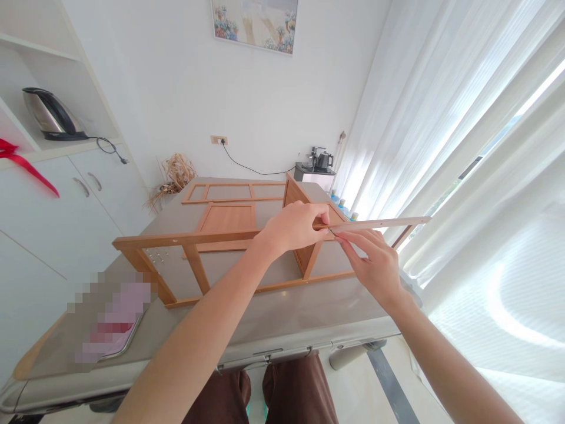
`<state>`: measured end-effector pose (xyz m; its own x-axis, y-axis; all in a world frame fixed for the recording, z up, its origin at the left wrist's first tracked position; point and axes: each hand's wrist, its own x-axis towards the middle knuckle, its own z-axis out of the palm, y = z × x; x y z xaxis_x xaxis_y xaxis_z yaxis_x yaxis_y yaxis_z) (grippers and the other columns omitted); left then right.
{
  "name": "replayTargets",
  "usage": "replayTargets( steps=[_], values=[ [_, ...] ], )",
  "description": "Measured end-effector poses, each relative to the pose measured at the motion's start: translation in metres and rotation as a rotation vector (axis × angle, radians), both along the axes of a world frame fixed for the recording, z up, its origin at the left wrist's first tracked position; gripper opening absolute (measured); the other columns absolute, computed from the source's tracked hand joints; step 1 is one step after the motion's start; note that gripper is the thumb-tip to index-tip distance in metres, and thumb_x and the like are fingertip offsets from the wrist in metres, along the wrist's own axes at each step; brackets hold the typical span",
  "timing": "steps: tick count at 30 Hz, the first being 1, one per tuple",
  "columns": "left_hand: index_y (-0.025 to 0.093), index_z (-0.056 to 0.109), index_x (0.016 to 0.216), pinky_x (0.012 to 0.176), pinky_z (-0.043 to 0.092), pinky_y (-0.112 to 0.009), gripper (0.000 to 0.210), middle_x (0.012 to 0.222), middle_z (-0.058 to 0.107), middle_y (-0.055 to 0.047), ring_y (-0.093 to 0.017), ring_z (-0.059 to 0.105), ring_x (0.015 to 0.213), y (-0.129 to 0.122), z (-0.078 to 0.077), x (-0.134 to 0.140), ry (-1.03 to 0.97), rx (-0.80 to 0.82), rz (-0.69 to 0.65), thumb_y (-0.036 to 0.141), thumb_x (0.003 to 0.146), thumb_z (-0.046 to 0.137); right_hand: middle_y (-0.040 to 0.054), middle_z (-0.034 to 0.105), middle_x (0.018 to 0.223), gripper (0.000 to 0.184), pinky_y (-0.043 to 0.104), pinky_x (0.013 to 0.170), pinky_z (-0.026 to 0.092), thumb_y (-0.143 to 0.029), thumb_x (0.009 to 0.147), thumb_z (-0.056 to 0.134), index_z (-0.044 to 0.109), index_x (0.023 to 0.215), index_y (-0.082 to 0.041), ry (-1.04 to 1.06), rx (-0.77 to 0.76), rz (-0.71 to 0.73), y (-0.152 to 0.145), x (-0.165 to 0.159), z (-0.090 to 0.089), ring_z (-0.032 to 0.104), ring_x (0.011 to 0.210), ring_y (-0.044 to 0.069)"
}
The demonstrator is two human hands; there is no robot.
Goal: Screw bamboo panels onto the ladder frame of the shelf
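Note:
A wooden frame (196,268) stands on its long edge on the table, its upper rail running left to right. My left hand (293,227) is closed over that rail near its middle, thumb and fingers bent around it. Just right of it, my right hand (373,256) pinches a small metal piece (332,232), which looks like a screw, against the rail. Its far end is hidden by the fingertips. Under my hands an upright wooden panel (303,259) meets the frame crosswise.
On the grey table (309,309) lie a flat wooden panel (227,218) and a slatted frame (238,192). Several small metal fittings (159,255) sit behind the frame's left end. A blurred pinkish item (117,321) lies front left. Curtains (485,194) hang at the right.

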<state>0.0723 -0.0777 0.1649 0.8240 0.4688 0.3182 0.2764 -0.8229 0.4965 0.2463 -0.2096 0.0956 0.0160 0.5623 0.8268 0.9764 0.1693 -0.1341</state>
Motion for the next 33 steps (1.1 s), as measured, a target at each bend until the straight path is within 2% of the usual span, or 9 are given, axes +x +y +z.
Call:
replayTargets(
  steps=[4,10,15,17,19,21,24,28,33],
  values=[
    [0.029,0.064,0.094,0.061,0.041,-0.028,0.013,0.095,0.071,-0.001,-0.022,0.064,0.094,-0.001,0.001,-0.001,0.001,0.013,0.008,0.038,0.087,0.059,0.0032,0.076,0.103,0.019,0.041,0.09,0.051,-0.023,0.096,0.057,0.072,0.107,-0.028,-0.041,-0.003,0.028,0.001,0.003,0.001,0.069,0.097,0.022],
    [0.03,0.064,0.094,0.06,0.041,-0.029,0.013,0.093,0.071,0.001,-0.02,0.063,0.08,-0.001,0.001,-0.001,0.007,-0.011,0.001,0.04,0.086,0.058,0.003,0.076,0.105,0.02,0.041,0.091,0.05,-0.02,0.096,0.058,0.071,0.108,-0.027,-0.09,0.0,0.036,0.002,0.005,0.002,0.068,0.101,0.022],
    [0.03,0.064,0.092,0.06,0.04,-0.028,0.013,0.097,0.071,0.001,-0.02,0.063,0.083,0.0,0.0,0.0,-0.007,0.004,-0.002,0.039,0.085,0.059,0.0028,0.076,0.103,0.017,0.04,0.09,0.052,-0.023,0.096,0.059,0.072,0.105,-0.027,-0.048,-0.005,0.034,0.003,0.002,0.003,0.069,0.099,0.022],
    [0.03,0.064,0.093,0.06,0.041,-0.029,0.013,0.097,0.071,0.001,-0.021,0.063,0.083,-0.001,0.0,0.0,-0.002,0.003,0.002,0.039,0.085,0.059,0.0024,0.076,0.101,0.016,0.038,0.084,0.055,-0.027,0.096,0.058,0.072,0.103,-0.027,0.015,-0.012,0.008,0.003,-0.002,0.004,0.069,0.095,0.021],
    [0.03,0.064,0.094,0.06,0.041,-0.029,0.013,0.095,0.071,0.001,-0.02,0.063,0.08,-0.002,0.001,0.0,0.007,-0.004,0.003,0.038,0.085,0.058,0.0022,0.076,0.099,0.016,0.032,0.069,0.055,-0.032,0.096,0.058,0.072,0.101,-0.027,0.099,-0.042,-0.032,0.002,-0.007,0.005,0.07,0.092,0.021],
    [0.03,0.064,0.094,0.06,0.041,-0.029,0.014,0.094,0.071,0.001,-0.02,0.062,0.078,-0.001,0.0,-0.001,0.011,-0.008,0.004,0.038,0.085,0.058,0.0024,0.076,0.097,0.018,0.027,0.055,0.051,-0.036,0.095,0.058,0.073,0.098,-0.026,0.188,-0.101,-0.06,0.001,-0.012,0.006,0.07,0.087,0.02],
    [0.03,0.064,0.094,0.058,0.04,-0.029,0.014,0.094,0.071,0.0,-0.022,0.063,0.087,0.0,-0.001,0.0,-0.002,0.0,0.007,0.039,0.084,0.059,0.0019,0.077,0.096,0.021,0.024,0.046,0.047,-0.039,0.096,0.057,0.072,0.1,-0.025,0.302,-0.2,-0.04,0.0,-0.016,0.007,0.071,0.079,0.017],
    [0.031,0.064,0.094,0.057,0.038,-0.028,0.015,0.094,0.072,0.0,-0.022,0.063,0.091,0.001,-0.001,0.0,-0.004,0.004,0.002,0.038,0.083,0.059,0.0002,0.078,0.094,0.021,0.021,0.043,0.045,-0.037,0.097,0.055,0.072,0.101,-0.025,0.337,-0.247,-0.019,0.001,-0.017,0.006,0.071,0.078,0.016],
    [0.029,0.064,0.096,0.056,0.037,-0.027,0.016,0.099,0.072,0.0,-0.018,0.062,0.076,-0.001,0.001,-0.001,0.015,-0.02,0.005,0.038,0.084,0.058,-0.002,0.077,0.089,0.014,0.024,0.06,0.052,-0.029,0.096,0.057,0.07,0.098,-0.025,0.142,-0.091,-0.038,0.003,-0.015,0.001,0.068,0.076,0.014]
  ],
)
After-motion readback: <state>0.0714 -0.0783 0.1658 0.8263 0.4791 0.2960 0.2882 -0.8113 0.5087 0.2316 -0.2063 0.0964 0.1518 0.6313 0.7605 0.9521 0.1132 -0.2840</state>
